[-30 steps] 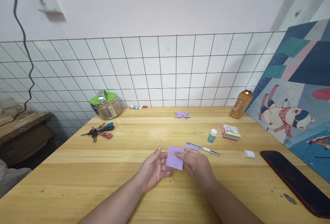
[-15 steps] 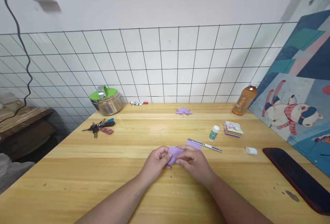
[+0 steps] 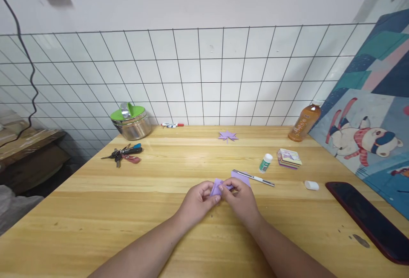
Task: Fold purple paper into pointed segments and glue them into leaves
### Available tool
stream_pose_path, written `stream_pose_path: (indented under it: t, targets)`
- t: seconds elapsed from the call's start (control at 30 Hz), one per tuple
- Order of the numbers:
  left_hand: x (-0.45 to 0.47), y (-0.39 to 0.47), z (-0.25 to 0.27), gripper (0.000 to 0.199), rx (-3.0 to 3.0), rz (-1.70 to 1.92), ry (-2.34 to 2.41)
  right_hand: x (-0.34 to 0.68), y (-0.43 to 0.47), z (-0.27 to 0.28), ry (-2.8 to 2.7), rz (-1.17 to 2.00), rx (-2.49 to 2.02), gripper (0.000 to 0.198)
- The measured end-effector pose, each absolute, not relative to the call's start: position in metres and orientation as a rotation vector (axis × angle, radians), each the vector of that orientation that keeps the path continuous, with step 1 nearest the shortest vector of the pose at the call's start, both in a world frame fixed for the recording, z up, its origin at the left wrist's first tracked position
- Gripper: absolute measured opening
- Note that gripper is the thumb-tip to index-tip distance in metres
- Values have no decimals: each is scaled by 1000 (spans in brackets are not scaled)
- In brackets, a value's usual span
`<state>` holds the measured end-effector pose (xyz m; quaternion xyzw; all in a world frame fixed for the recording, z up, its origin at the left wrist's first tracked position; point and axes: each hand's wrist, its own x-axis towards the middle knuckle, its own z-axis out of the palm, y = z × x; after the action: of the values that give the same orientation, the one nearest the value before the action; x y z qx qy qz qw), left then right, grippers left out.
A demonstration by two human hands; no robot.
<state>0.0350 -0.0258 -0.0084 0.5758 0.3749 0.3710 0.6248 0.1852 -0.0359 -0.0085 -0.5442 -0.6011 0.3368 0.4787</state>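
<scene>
In the head view, the purple paper [image 3: 216, 187] sits over the surface [image 3: 143, 195], between both hands. The left hand's [image 3: 200, 197] fingers grip its nine-o'clock side; the right hand's [image 3: 239, 195] pinch it at three. For a crisp fold, it seems best to match edges before pressing, hold the left steady, and keep right knuckles clear of the craft knife [image 3: 260, 180] at two o'clock.

Wide gap, left hand [image 3: 197, 200] to keys [image 3: 119, 155], pot [image 3: 136, 128] beyond
</scene>
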Motion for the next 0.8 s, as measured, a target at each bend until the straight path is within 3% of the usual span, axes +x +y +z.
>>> stream_pose_path:
  t: [0.13, 0.4, 0.53, 0.8]
  targets:
    - [37, -25, -10, 34, 1325, 848, 915, 184, -38, -7, -1400, 938, -1287, 19]
    - [34, -25, -10, 34, 1381, 806, 932, 185, -36, -9, -1378, 868, -1304, 18]
    - [34, -25, -13, 33, 1376, 786, 934, 188, -33, -11, -1331, 930, -1303, 30]
    - [34, -24, -17, 29, 1400, 796, 896, 191, -31, -9, -1420, 920, -1359, 18]
